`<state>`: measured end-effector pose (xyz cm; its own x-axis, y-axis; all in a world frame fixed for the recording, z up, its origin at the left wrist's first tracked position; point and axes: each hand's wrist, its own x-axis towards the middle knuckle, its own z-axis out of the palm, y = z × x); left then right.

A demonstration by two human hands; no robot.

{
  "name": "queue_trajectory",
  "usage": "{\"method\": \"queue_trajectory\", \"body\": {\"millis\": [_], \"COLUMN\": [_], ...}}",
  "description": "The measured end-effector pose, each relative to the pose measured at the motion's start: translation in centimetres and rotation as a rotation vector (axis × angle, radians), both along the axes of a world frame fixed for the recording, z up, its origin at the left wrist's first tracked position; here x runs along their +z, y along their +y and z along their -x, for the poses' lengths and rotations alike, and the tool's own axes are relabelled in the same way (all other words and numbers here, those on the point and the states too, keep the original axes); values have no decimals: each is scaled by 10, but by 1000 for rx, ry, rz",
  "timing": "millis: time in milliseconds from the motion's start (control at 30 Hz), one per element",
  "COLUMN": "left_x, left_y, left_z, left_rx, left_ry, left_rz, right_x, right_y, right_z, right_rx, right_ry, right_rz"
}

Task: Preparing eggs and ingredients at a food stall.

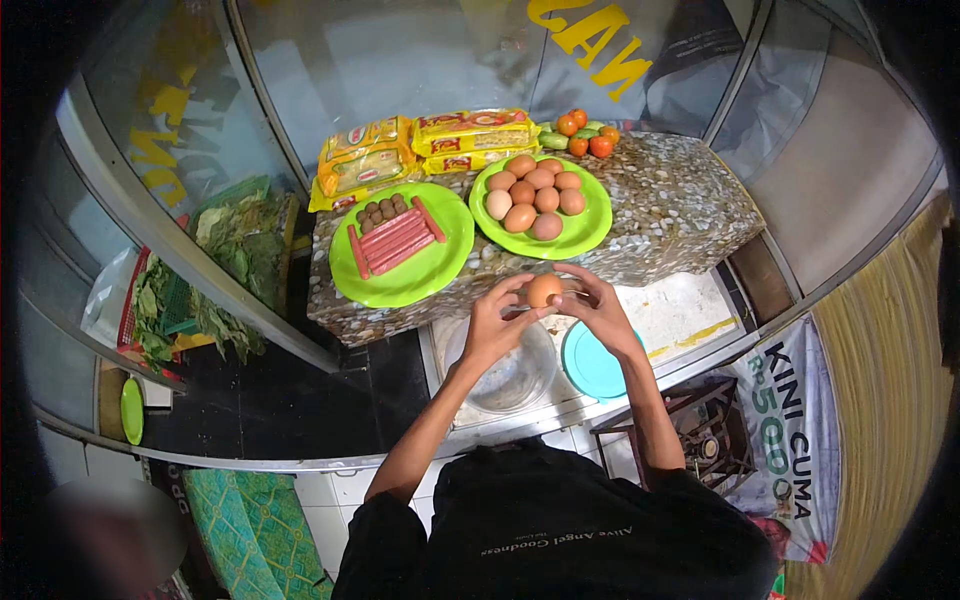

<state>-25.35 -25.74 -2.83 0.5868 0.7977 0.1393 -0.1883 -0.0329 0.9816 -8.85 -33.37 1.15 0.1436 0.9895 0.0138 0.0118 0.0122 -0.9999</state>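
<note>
Both my hands hold one brown egg (544, 290) between their fingertips, above a clear glass bowl (508, 378). My left hand (497, 318) grips the egg from the left, my right hand (596, 303) from the right. Just beyond, a green plate (585, 235) carries several more brown eggs (534, 197). A second green plate (440, 270) to its left holds red sausages (392, 240) and small brown meatballs (384, 209).
Yellow noodle packets (425, 147) and a pile of tomatoes (585, 134) lie at the back of the pebbled counter (680, 205). A teal plate (592, 365) sits right of the bowl. Leafy greens (235, 240) fill baskets at left. Glass panes enclose the stall.
</note>
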Motion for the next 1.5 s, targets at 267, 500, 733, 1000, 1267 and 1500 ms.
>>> {"method": "queue_trajectory", "body": {"millis": [267,500,733,1000,1267,1500], "left_x": [23,27,14,31,33,34], "left_y": [17,35,56,61,76,78], "left_z": [-53,-86,-101,-96,-77,-77], "left_rx": [-4,-29,-23,-23,202,216], "left_ry": [-10,-48,-22,78,425,500], "left_rz": [-130,-144,-156,-144,-942,-1018], "right_x": [8,13,11,7,7,1], "right_y": [2,14,43,55,70,73], "right_z": [-36,-62,-73,-85,-94,-92], "right_rx": [-169,-142,-317,-268,-258,-244], "right_ry": [155,-37,-402,-416,-696,-823], "right_rz": [-102,-125,-209,-213,-243,-324]}}
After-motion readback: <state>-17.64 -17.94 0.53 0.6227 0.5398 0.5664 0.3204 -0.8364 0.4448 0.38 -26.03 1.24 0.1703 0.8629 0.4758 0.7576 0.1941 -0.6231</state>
